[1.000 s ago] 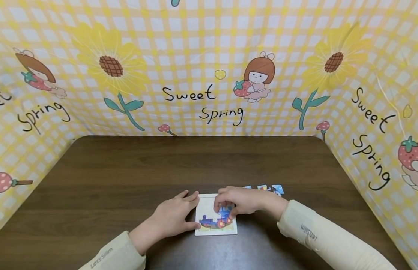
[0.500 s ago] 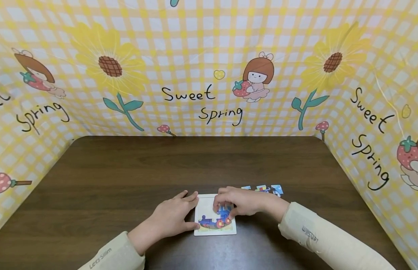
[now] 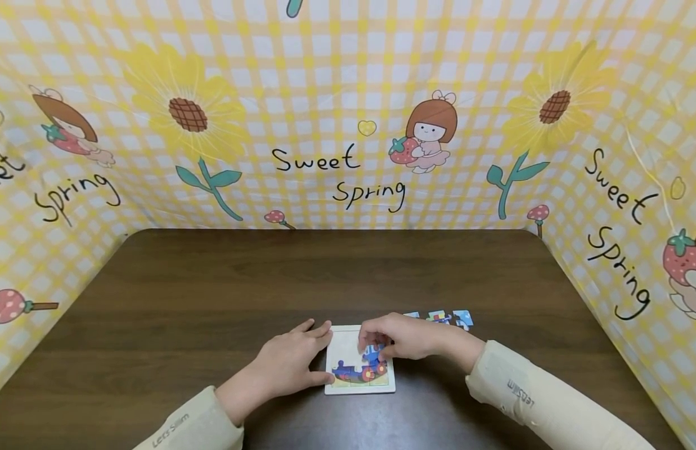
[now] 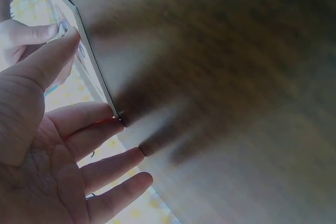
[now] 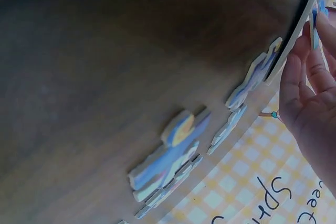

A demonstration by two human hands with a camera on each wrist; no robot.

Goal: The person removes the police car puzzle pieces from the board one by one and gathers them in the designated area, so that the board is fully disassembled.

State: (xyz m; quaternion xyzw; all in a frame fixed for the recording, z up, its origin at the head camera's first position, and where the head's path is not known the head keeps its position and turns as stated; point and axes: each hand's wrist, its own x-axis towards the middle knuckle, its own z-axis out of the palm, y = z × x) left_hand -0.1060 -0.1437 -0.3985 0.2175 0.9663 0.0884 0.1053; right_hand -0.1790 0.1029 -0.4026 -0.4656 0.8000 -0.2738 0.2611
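Observation:
A small square puzzle board (image 3: 360,391) with a pale rim lies near the table's front, its lower part filled with pieces of a blue and red train picture. My left hand (image 3: 286,361) rests at the board's left side, fingers spread and straight, thumb and fingertips touching its edge. Over the right part of the board, my right hand (image 3: 401,335) pinches a blue puzzle piece (image 5: 314,24) between thumb and fingers. In the right wrist view this piece stands on edge, partly covered by the fingers. Whether it touches the board cannot be made out.
Several loose puzzle pieces (image 3: 463,318) lie on the brown table (image 3: 213,281) behind the right forearm, partly hidden in the head view. The right wrist view shows them from the side (image 5: 170,150). A yellow checked cloth (image 3: 325,94) surrounds the table.
My right thumb has shifted slightly up from the board's right edge, uncovering more of the lower right picture. The left hand keeps its place. The head view has tilted a little.

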